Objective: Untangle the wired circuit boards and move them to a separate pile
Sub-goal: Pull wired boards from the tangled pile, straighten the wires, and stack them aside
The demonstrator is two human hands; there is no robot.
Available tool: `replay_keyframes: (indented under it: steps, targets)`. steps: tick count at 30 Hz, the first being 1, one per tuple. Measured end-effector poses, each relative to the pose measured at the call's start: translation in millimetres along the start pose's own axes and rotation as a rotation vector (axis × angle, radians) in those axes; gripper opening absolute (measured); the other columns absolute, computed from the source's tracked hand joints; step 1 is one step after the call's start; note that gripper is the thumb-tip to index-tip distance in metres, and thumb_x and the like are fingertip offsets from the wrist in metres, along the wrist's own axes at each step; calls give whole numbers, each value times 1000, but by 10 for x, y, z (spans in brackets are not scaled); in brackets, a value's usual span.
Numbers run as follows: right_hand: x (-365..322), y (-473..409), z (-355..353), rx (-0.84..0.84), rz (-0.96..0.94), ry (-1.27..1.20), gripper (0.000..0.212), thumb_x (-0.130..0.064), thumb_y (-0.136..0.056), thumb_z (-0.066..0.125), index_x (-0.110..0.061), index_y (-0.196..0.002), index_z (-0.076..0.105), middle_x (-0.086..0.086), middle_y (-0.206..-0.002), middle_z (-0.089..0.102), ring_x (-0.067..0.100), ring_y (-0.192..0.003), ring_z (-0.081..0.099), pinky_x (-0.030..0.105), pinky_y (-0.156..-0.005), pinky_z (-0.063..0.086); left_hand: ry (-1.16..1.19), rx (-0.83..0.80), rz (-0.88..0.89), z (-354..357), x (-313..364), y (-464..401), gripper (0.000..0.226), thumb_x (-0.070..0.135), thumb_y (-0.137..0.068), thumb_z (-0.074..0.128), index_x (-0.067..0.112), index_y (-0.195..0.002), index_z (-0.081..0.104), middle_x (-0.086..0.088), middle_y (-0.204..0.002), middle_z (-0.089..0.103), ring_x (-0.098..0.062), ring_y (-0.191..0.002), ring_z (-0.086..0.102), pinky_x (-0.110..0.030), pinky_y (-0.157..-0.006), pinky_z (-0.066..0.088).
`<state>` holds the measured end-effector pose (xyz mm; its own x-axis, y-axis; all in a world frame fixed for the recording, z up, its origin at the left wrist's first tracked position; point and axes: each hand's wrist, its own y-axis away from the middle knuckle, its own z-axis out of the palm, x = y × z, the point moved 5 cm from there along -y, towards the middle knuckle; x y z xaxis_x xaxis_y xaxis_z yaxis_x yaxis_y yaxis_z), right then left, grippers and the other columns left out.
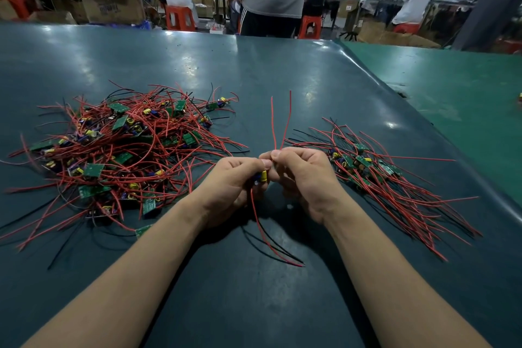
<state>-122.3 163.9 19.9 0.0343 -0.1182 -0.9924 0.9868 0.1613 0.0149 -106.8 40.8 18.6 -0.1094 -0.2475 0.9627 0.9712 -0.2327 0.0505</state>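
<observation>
- Two hands meet at frame centre: the left hand (230, 178) curls round a small green circuit board with a yellow capacitor (262, 177), and the right hand (303, 171) pinches its thin red wires (280, 121), which stand upward.
- More red and black leads (271, 237) trail toward the lower frame.
- Left of the hands lies the tangled heap of boards and red wires (113, 150); right of them, the combed, sorted pile (389, 178).
- Risk: pulling hard could tear a solder joint, or trailing leads could snag the heap.

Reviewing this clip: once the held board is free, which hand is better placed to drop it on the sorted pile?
Probably the right hand. The sorted pile lies directly beside it, while the left hand sits nearer the tangled heap. Both hands pinch the held board and its wires, so either could carry it.
</observation>
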Motion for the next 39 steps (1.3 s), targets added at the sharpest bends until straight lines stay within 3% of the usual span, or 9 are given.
replay_keyframes:
  steps: [2, 5, 10, 14, 17, 22, 26, 34, 39]
  targets:
    - [20, -5, -24, 14, 22, -26, 21, -18, -91, 63, -16, -76, 78, 9, -67, 46, 17, -56, 40, 16, -40, 26, -2, 14, 3, 3, 5, 11, 40, 7, -95, 53, 8, -60, 72, -2, -62, 61, -5, -48, 52, -11, -46, 41]
    - [23, 13, 23, -61, 1, -27, 18, -31, -82, 73, -13, -81, 77, -2, -61, 59, 7, -45, 40, 17, -38, 28, 32, 89, 10, -18, -5, 10, 42, 10, -97, 51, 9, -60, 71, -5, -58, 57, -8, -46, 51, -26, -52, 47]
    - [-15, 31, 61, -39, -125, 36, 13, -12, -88, 70, -4, -97, 73, -12, -50, 58, -2, -39, 43, 8, -41, 31, -18, 179, 42, -57, -17, -1, 35, 9, -98, 46, 8, -67, 60, -6, -58, 54, -11, -47, 46, -23, -50, 38]
    - [-90, 53, 46, -30, -183, -10, 17, 0, -88, 66, 6, -103, 68, -14, -44, 56, -3, -38, 50, 5, -41, 36, 54, 95, 20, -28, -15, 2, 28, 13, -96, 43, 8, -73, 59, -4, -63, 54, -11, -52, 51, -20, -52, 41]
    - [-36, 16, 7, 41, -126, 8, 7, -7, -88, 68, -4, -91, 74, -5, -49, 53, 1, -36, 33, 14, -35, 26, -33, 35, 38, 11, -9, 10, 21, 14, -93, 49, 9, -75, 59, -1, -63, 54, -10, -57, 48, -20, -54, 37]
    - [-8, 5, 10, 61, -107, -4, 16, -10, -89, 67, -13, -75, 75, -5, -51, 60, 1, -36, 38, 12, -36, 28, -110, 67, 85, 9, 2, 26, 43, 3, -96, 47, 11, -61, 70, -1, -57, 55, -8, -51, 50, -15, -46, 36]
    - [12, -24, -27, 107, -71, -80, 26, -13, -92, 63, -12, -67, 71, -3, -41, 33, 8, -34, 22, 16, -39, 18, -147, 1, 76, 28, -8, 30, 29, 16, -85, 61, 12, -58, 71, -8, -63, 51, -15, -58, 43, -26, -54, 32]
    - [9, -105, -182, 275, -26, -429, 26, -9, -97, 53, -4, -74, 64, -7, -42, 24, 4, -33, 18, 13, -34, 16, -120, -206, 7, 70, -4, 71, 20, 21, -60, 55, 1, -57, 59, 0, -46, 52, -8, -40, 40, -17, -42, 34]
    - [6, -121, -193, 285, -21, -508, 25, -9, -98, 51, -4, -75, 60, -8, -42, 28, 3, -33, 21, 14, -32, 17, -143, -324, -43, 95, -11, 88, 25, 33, -55, 54, 9, -50, 59, 1, -45, 47, -11, -40, 36, -18, -44, 32]
